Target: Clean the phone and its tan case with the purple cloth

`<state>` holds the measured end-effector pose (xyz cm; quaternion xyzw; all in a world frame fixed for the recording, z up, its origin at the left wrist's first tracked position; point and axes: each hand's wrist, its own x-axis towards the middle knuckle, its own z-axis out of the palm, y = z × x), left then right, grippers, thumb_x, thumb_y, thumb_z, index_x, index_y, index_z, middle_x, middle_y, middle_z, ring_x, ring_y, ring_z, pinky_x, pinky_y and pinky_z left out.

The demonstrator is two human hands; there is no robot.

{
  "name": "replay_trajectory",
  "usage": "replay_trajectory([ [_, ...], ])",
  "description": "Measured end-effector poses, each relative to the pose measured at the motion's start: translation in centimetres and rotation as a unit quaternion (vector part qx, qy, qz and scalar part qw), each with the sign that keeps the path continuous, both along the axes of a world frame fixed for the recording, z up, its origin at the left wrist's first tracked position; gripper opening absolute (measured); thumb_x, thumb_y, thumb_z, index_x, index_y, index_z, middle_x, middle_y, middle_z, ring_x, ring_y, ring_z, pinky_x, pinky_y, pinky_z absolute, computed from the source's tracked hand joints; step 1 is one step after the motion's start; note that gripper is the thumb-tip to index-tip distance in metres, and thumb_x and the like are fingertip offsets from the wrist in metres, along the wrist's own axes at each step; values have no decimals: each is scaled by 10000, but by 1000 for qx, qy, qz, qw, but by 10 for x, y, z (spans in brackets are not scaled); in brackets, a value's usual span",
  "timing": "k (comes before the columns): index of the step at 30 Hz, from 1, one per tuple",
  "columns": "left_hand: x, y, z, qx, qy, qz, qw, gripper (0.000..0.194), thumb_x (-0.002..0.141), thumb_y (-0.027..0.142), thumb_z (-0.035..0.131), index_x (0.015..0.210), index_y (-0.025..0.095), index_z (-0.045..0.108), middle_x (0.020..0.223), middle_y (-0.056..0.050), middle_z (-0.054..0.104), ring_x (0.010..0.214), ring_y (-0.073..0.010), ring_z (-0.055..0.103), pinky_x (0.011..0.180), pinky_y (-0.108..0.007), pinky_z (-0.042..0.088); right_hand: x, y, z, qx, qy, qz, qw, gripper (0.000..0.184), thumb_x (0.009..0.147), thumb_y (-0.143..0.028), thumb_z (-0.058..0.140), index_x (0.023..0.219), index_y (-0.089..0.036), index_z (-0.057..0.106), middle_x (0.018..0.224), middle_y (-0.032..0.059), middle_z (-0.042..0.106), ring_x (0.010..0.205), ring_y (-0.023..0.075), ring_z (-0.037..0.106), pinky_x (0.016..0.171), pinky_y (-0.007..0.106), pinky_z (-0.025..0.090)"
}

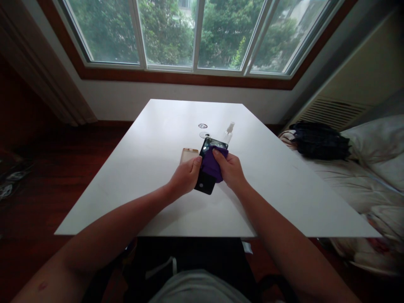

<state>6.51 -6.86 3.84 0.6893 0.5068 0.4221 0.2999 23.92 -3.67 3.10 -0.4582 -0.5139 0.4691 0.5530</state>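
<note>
A black smartphone [205, 184] is held tilted above the white table, its glossy face toward me. My left hand [187, 174] is closed on its left edge, the thumb lying along the side. With my right hand [231, 168] I pinch a folded purple cloth [211, 164], which lies pressed against the phone's face and covers its middle. Just behind my left hand, a clear phone case with a gold rim [189, 155] rests on the table, its lower part hidden by that hand. A clear spray bottle [227, 134] stands behind the phone on the right.
Two small round items [203, 126] [204, 135] lie on the white table [126, 189] beyond the phone. A window [170, 38] is past the table's far edge. On the right, a dark bag [322, 141] sits on pale bedding [341, 181].
</note>
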Motion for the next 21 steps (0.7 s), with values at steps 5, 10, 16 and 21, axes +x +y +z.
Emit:
replay_trajectory([
  [5, -1, 1, -1, 7, 16, -28, 999, 512, 1072, 502, 282, 777, 188, 559, 750, -37, 625, 708, -172, 558, 649, -297, 368, 4, 6, -3, 7, 11, -33, 999, 479, 772, -633, 788, 799, -158, 727, 688, 11, 708, 597, 154, 630, 566, 263, 526],
  [10, -3, 0, -1, 16, 50, -47, 998, 517, 1068, 520, 272, 732, 196, 494, 682, -11, 553, 650, -154, 498, 610, -299, 306, 8, 10, 0, 16, 46, -57, 997, 484, 769, -641, 784, 797, -162, 718, 671, 5, 704, 586, 156, 641, 543, 257, 530],
  [16, -3, -3, -2, 39, 90, -49, 994, 512, 1071, 514, 277, 702, 205, 453, 647, -4, 513, 617, -150, 454, 605, -313, 271, 10, 12, 5, 16, 83, -98, 992, 491, 753, -656, 786, 795, -176, 691, 702, 9, 720, 632, 175, 685, 541, 256, 549],
  [21, -3, 0, -4, 11, 70, -10, 997, 531, 1068, 521, 276, 710, 204, 508, 675, -22, 569, 627, -164, 490, 611, -317, 285, 3, 10, -4, -32, 58, -80, 995, 522, 748, -686, 778, 764, -173, 684, 662, 0, 706, 563, 142, 635, 503, 231, 502],
])
